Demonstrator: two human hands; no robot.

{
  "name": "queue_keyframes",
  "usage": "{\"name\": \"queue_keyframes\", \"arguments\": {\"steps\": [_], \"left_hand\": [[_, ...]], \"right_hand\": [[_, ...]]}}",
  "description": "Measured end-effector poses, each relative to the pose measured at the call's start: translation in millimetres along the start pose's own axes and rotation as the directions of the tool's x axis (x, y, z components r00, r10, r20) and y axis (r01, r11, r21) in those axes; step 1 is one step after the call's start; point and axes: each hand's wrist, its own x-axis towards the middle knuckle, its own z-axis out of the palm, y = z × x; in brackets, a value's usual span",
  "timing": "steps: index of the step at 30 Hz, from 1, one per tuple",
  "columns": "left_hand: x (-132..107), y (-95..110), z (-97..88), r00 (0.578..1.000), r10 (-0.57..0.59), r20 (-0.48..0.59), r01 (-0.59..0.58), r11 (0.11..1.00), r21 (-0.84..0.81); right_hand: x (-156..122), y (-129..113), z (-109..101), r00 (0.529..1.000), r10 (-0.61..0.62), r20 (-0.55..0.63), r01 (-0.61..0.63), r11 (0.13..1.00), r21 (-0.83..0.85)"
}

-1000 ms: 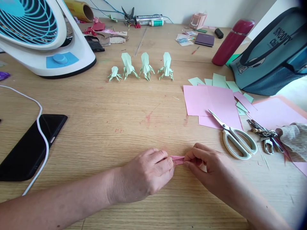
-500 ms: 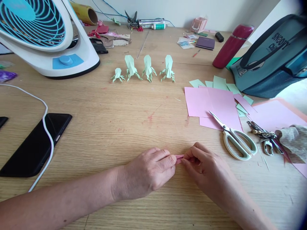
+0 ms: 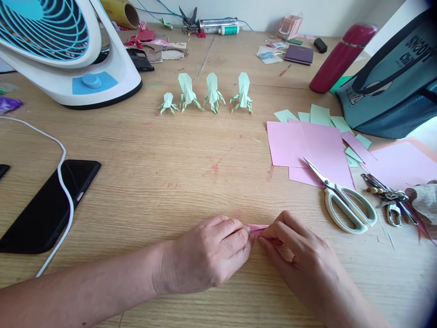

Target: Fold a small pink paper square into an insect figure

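Between my two hands is a small strip of folded pink paper (image 3: 258, 228), low over the wooden table. My left hand (image 3: 213, 253) is closed on its left end, the fingers pressed together. The thumb and forefinger of my right hand (image 3: 295, 248) pinch the right end. Most of the folded paper is hidden behind my fingers. Farther back stand several folded pale green paper figures (image 3: 213, 91) in a row, the leftmost smaller than the others. Right of my right hand lie white-handled scissors (image 3: 344, 200), their blades resting on pink paper sheets (image 3: 303, 143).
Pale green paper pieces (image 3: 320, 114) lie behind the pink sheets, near a teal bag (image 3: 382, 95) and a red flask (image 3: 341, 59). Keys (image 3: 389, 198) lie right of the scissors. At left are a white fan (image 3: 102, 77) and a black phone (image 3: 51, 207) crossed by a white cable (image 3: 64, 182).
The view has shifted slightly. Both hands stay closed on the pink paper, a little more of which shows between them; my right fingers have moved slightly along it.
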Motion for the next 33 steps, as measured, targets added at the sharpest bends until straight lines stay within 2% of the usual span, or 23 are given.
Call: {"name": "queue_keyframes", "arguments": {"steps": [5,8,12,16,23,27,33], "left_hand": [[-1,1,2.6,1.0,0.03,-0.009,-0.029,0.999,0.015],[0,3,4.5,1.0,0.016,-0.009,-0.016,0.999,0.029],[0,6,6.9,0.999,-0.029,-0.034,0.03,0.999,0.025],[0,7,6.9,0.999,-0.038,-0.026,0.039,0.999,0.034],[2,7,6.8,0.995,-0.083,-0.056,0.082,0.997,-0.01],[6,4,9.3,0.993,-0.083,-0.089,0.078,0.995,-0.063],[9,3,10.9,0.991,-0.108,-0.078,0.104,0.993,-0.06]], "right_hand": [[-1,-3,3,0.999,0.003,-0.033,-0.002,1.0,0.022],[-4,-6,6,0.997,-0.017,-0.074,0.015,0.999,-0.038],[-11,-9,8,0.982,-0.181,-0.056,0.168,0.967,-0.192],[-18,-7,7,0.954,-0.299,-0.015,0.286,0.927,-0.244],[-29,-6,4,0.952,-0.304,0.024,0.303,0.935,-0.182],[-30,-7,4,0.956,-0.292,0.01,0.291,0.947,-0.139],[-26,-5,3,0.95,-0.312,-0.009,0.31,0.947,-0.077]]}}
